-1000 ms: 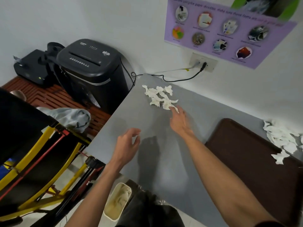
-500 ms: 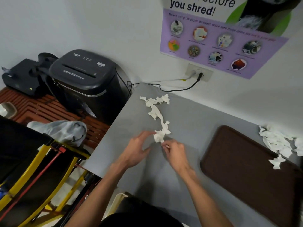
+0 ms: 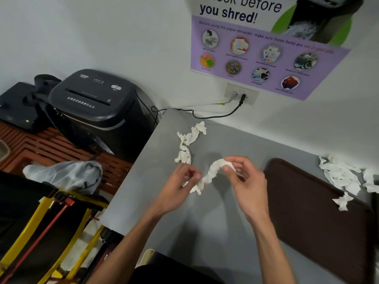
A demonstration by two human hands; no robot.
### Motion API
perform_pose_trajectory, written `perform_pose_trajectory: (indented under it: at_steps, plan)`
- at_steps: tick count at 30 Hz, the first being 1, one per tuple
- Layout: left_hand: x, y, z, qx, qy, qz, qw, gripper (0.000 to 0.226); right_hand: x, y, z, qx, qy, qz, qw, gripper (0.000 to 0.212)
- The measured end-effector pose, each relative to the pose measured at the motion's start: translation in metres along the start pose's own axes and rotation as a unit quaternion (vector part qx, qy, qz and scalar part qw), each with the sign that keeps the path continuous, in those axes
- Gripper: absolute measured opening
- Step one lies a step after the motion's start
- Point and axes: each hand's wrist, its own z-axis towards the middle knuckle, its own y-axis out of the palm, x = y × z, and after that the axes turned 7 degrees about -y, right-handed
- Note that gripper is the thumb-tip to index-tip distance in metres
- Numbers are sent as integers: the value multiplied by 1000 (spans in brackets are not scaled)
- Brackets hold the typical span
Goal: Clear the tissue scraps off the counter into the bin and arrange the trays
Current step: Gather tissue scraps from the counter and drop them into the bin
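A crumpled strip of white tissue (image 3: 213,174) hangs between my two hands above the grey counter (image 3: 205,222). My left hand (image 3: 178,189) pinches its lower end and my right hand (image 3: 246,181) pinches its upper end. More tissue scraps (image 3: 189,140) lie in a trail near the counter's far left corner. A dark brown tray (image 3: 307,212) lies flat on the right. Another heap of tissue scraps (image 3: 342,177) rests at the tray's far edge, partly on it.
A black paper shredder (image 3: 96,111) stands left of the counter on a wooden slatted surface (image 3: 41,148). A black cable (image 3: 215,115) runs from a wall socket (image 3: 241,93) across the counter's back edge. A yellow-framed black cart (image 3: 41,232) is below left.
My right hand dragged scraps from the far pile toward me, then both hands closed on a tissue strip and lifted it off the counter. The camera tilted up.
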Motion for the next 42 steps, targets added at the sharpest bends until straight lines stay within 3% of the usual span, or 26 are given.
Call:
perform_pose_trajectory:
  at_steps: [3,5,7,10,12,16,19,21,25,28,31,33,36,39,42]
  plan:
    - [19,11,-1,-64,-3,-72,995,39,-7,13,-2,-68,6,78,995,13]
    - [23,19,6,-79,3,-63,995,31,-12,21,0,-72,7,116,991,13]
    - [25,20,9,-51,-18,-47,997,26,-14,23,5,-18,3,125,992,13]
    - [24,15,4,-1,-55,-117,992,38,-11,17,13,73,0,86,994,13]
    - [31,11,-1,26,-83,-230,969,42,-3,18,13,88,2,35,995,12]
    - [41,6,6,86,-155,-423,889,52,9,48,3,4,-4,-4,1000,14]
    - [40,0,13,114,-194,-488,843,39,15,84,-10,-46,-20,-37,998,21]
    - [40,-4,14,119,-194,-507,831,14,19,103,-18,-76,-32,-75,994,23]
    - [29,-5,10,126,-217,-511,822,15,24,125,-22,-116,-63,-143,981,34]
    - [7,-4,5,106,-240,-467,844,18,33,132,-18,-174,-43,-167,970,46]
    - [-21,-14,5,157,-246,-394,872,28,46,129,-8,-246,-15,-134,960,34]
    - [-37,-22,8,197,-271,-359,871,29,58,126,3,-225,30,-103,968,28]
    - [-47,-31,7,232,-329,-319,858,29,89,127,24,-143,9,-202,969,32]
    - [-49,-34,2,197,-352,-299,865,30,123,129,44,-201,41,-291,935,47]
    - [-49,-33,-6,144,-356,-281,880,28,132,125,46,-232,54,-324,916,11]
